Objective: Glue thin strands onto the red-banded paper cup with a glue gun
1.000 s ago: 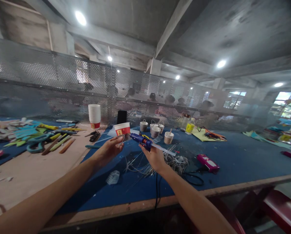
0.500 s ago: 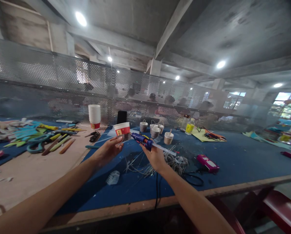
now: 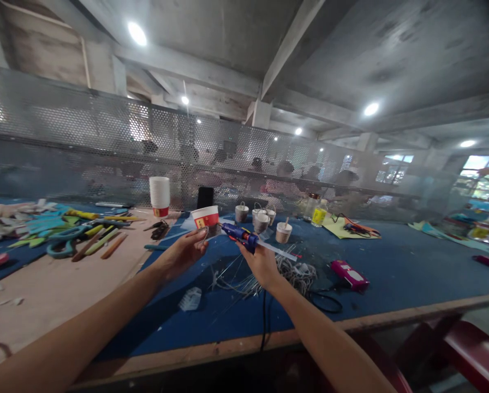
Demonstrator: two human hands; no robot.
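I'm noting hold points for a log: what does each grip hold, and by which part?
Right grip: the blue glue gun, by its handle. Left grip: the tilted paper cup, apparently near its lower end; exact contact is unclear.

Bare forearms [image 3: 105, 303] angled inward, left hand [image 3: 187, 248] pinching, right hand [image 3: 261, 263] curled in a grip, hands just apart
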